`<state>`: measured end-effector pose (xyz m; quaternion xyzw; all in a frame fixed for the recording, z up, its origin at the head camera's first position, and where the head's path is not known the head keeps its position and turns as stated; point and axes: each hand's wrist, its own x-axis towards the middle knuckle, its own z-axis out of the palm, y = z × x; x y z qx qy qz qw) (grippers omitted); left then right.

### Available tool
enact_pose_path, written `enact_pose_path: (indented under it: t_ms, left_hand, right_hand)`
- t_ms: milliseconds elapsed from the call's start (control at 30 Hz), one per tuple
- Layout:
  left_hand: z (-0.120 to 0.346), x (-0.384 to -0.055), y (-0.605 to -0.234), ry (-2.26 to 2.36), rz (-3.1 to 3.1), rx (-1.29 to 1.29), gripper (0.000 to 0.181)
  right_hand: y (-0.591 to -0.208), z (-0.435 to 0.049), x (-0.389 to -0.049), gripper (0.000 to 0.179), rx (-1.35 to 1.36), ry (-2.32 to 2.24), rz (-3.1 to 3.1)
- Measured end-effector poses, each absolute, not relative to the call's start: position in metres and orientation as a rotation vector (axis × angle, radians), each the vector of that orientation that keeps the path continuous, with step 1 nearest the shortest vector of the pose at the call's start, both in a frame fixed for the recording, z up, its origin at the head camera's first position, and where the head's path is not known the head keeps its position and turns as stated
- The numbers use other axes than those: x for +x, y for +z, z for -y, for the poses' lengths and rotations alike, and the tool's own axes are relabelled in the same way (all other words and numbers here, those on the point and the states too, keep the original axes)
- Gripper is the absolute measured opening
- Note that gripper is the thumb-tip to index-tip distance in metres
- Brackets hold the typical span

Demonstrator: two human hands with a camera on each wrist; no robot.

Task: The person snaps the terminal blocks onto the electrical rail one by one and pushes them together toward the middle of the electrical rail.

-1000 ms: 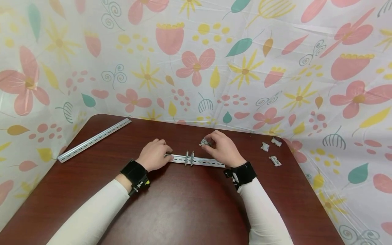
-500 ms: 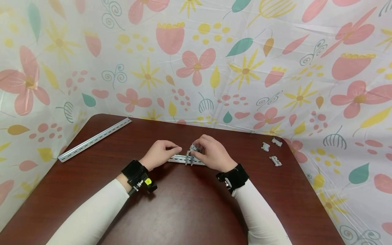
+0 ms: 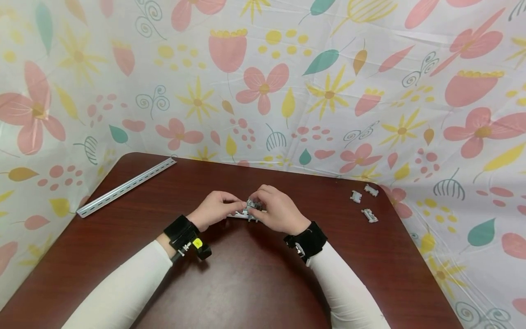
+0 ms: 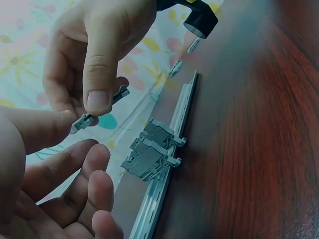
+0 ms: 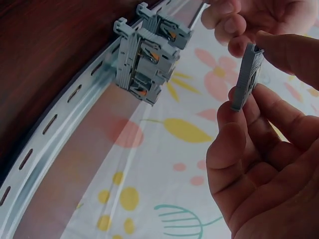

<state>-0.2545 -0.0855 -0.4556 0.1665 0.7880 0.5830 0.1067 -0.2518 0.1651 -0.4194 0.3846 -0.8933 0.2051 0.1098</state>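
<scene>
My right hand [image 3: 279, 211] pinches a grey terminal block [image 5: 245, 79] between thumb and fingers, raised beside the DIN rail [image 4: 174, 124]. My left hand [image 3: 218, 209] meets it from the left; its thumb tip lies at the block's near end, while the other fingers [image 4: 102, 189] are loosely bent and apart from the thumb. Two more grey terminal blocks, a nearer one [image 4: 147, 159] and a farther one [image 4: 158, 132], stand side by side on the slotted rail. In the head view both hands cover much of the rail and of these blocks.
Three loose terminal blocks lie at the table's right: a left one [image 3: 355, 197], a rear one [image 3: 371, 190] and a front one [image 3: 369, 215]. A longer slotted rail [image 3: 127, 187] lies diagonally at the back left. A flower-printed curtain [image 3: 263, 91] hangs behind the table [image 3: 230, 283].
My right hand has carried its terminal block leftward and toward me, over the rail. The left hand has let go of the rail's left end and moved right to meet the block.
</scene>
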Motion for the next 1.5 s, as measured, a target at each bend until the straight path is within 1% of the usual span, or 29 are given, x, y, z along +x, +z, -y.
enact_pose_path:
  t_ms: [233,500,733,800,900,967,1067,1200,1333,1500]
  left_hand:
    - [0.085,-0.252,-0.455,1.722,-2.308,0.533,0.022]
    - [0.084,-0.252,-0.456,1.749,-2.339,0.546,0.017]
    - [0.085,-0.250,-0.444,1.797,-2.450,0.583,0.014]
    - [0.086,-0.250,-0.442,1.778,-2.539,0.594,0.013]
    - [0.087,-0.249,-0.439,1.734,-2.668,0.612,0.014]
    - [0.088,-0.248,-0.438,1.701,-2.745,0.627,0.014]
    - [0.087,-0.246,-0.438,1.666,-2.825,0.658,0.013]
    - [0.083,-0.245,-0.439,1.575,-2.977,0.799,0.011]
    - [0.079,-0.243,-0.441,1.414,-3.182,1.034,0.009]
    - [0.076,-0.244,-0.442,1.227,-3.355,1.376,0.005]
  right_hand:
    - [-0.420,-0.162,-0.251,0.025,1.151,0.546,2.612]
    - [-0.419,-0.162,-0.249,0.026,1.155,0.538,2.612]
    - [-0.414,-0.169,-0.252,0.028,1.123,0.606,2.515]
    - [-0.413,-0.171,-0.253,0.025,1.072,0.619,2.499]
    - [-0.412,-0.171,-0.253,0.016,0.983,0.668,2.517]
    - [-0.413,-0.171,-0.253,0.013,0.925,0.730,2.561]
    - [-0.415,-0.169,-0.252,0.021,0.851,0.854,2.656]
    - [-0.417,-0.165,-0.252,0.038,0.740,1.047,2.769]
    - [-0.418,-0.163,-0.252,0.053,0.638,1.278,2.817]
    - [-0.417,-0.160,-0.252,0.065,0.588,1.499,2.828]
